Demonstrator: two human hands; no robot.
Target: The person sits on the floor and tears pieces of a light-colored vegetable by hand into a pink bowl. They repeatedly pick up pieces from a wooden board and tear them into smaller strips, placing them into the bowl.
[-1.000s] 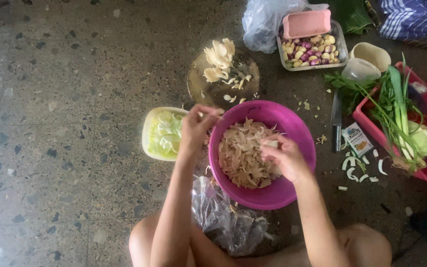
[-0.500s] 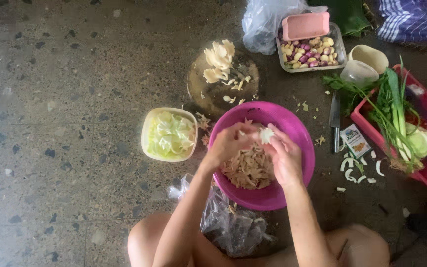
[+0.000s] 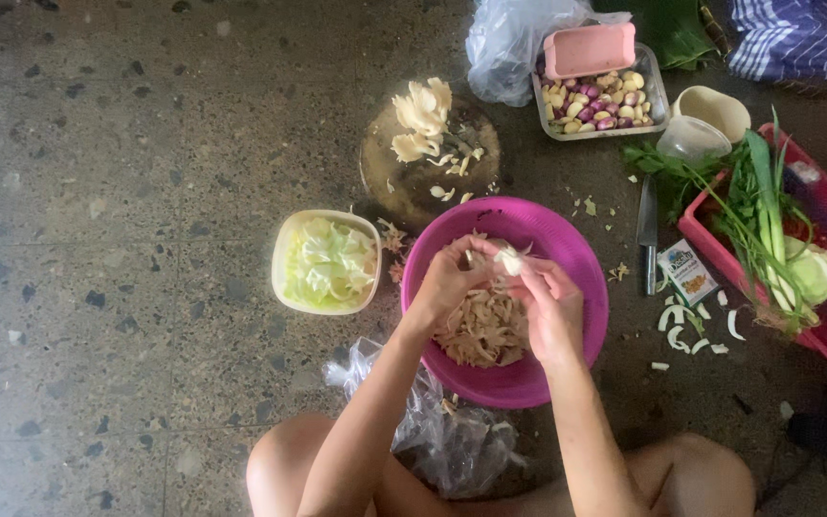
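A person sits on a speckled stone floor (image 3: pixel 98 287), knees at the near edge and partly cut off by the frame. Both hands meet over a purple bowl (image 3: pixel 567 249) that stands right in front of them. The left hand (image 3: pixel 447 282) and the right hand (image 3: pixel 549 306) together pinch a small pale piece (image 3: pixel 509 258) between the fingertips, just above a heap of pale shreds (image 3: pixel 480 330) lying in the bowl. What the piece is cannot be made out; the fingers cover most of it.

Just left of the bowl stands a cream tub (image 3: pixel 284 287) filled with pale green leaves (image 3: pixel 329 260). Beyond the bowl, farther away, lies a round wooden board (image 3: pixel 385 172) with pale slices (image 3: pixel 421 117) and scraps on it. A crumpled clear plastic bag (image 3: pixel 452 445) lies near the person's legs, partly hidden under the forearms and the bowl.

To the right of the bowl a knife (image 3: pixel 647 230) lies on the floor, with a small carton (image 3: pixel 686 271) and white cut bits (image 3: pixel 691 330) near it. Farther right, a red tray (image 3: pixel 701 225) holds green stalks (image 3: pixel 763 206) and is cut off by the frame's edge. At the far right, a clear box (image 3: pixel 658 101) holds small pale and purple bulbs (image 3: pixel 595 101), with a pink lid (image 3: pixel 591 50) resting on it and another plastic bag (image 3: pixel 509 43) beside it. A striped cloth (image 3: pixel 801 38) shows only in part at the far corner.
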